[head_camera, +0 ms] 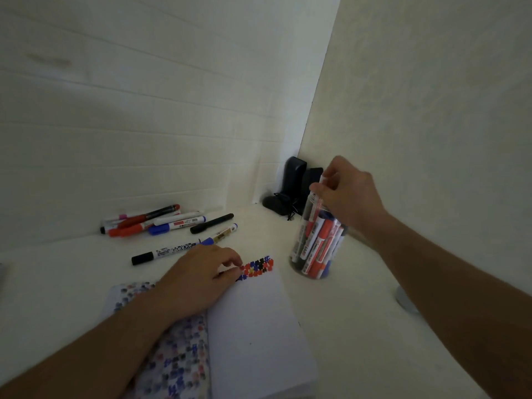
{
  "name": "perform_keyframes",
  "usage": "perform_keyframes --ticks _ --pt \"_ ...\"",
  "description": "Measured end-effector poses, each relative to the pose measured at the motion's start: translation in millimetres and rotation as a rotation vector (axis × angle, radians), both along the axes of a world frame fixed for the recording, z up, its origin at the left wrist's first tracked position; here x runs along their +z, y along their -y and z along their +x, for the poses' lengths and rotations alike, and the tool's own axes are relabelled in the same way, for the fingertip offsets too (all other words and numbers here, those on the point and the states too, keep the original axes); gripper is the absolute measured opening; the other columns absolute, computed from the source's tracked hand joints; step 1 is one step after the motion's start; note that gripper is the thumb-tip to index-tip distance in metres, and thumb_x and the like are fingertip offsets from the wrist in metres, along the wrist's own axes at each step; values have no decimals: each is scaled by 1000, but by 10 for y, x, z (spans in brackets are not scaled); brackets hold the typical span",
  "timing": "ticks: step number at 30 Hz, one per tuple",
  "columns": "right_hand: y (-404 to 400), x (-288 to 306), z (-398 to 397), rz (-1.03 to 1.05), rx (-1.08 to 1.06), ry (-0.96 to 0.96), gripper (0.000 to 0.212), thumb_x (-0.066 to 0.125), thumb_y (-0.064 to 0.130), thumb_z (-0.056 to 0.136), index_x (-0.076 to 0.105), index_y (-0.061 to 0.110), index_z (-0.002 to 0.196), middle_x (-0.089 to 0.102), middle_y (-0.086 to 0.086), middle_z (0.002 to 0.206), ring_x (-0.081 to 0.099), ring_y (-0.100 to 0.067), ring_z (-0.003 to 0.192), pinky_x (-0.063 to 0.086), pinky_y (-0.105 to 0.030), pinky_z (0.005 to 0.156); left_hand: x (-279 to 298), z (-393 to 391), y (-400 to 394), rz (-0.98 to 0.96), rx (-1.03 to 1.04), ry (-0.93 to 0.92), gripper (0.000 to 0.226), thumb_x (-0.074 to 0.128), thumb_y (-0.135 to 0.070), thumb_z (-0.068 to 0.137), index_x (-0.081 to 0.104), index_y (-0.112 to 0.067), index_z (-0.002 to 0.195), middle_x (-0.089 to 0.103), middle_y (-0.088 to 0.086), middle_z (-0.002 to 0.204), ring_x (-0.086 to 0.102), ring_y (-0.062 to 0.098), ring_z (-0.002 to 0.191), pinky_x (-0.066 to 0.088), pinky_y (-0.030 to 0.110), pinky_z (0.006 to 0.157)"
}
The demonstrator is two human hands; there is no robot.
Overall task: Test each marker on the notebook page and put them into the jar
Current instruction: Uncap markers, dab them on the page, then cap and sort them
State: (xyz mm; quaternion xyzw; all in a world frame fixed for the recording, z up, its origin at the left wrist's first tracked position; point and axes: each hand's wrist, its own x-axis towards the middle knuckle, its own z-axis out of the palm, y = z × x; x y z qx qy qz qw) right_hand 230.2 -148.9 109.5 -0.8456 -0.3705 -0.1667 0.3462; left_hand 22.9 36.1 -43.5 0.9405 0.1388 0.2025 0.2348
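Note:
An open notebook lies in front of me, with a blank right page and a row of red, blue and black marks along its top edge. My left hand rests on the notebook, fingertips curled at that row of marks. A clear jar with several red, blue and black markers stands to the right. My right hand is over the jar's mouth and pinches the top of a marker that stands in the jar.
Several loose markers lie in a heap by the back wall, and a black-capped one lies nearer my left hand. Dark speakers fill the corner. A round grey thing sits under my right forearm.

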Motion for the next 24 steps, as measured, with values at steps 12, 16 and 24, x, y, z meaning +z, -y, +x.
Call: perform_keyframes --ticks 12,16,24 --pt "-35 -429 240 -283 -82 346 60 36 63 99 69 20 73 63 2 72 58 -22 82 56 -45 83 -51 36 -314 199 266 -246 53 44 -64 96 41 -48 147 31 -16 160 26 24 139 27 44 114" --pt "-23 -437 151 -64 -61 343 45 44 55 100 73 20 99 63 -2 107 54 -24 104 43 -37 94 -48 40 -299 216 272 -267 50 42 -60 98 43 -47 147 33 -15 158 26 25 137 26 44 113" --pt "-277 -700 -1015 -451 666 108 14 55 42 99 68 37 100 66 14 88 60 -3 79 53 -25 72 -50 93 -336 237 373 -224 39 51 -58 92 58 -46 129 62 -8 123 49 24 117 42 42 97"
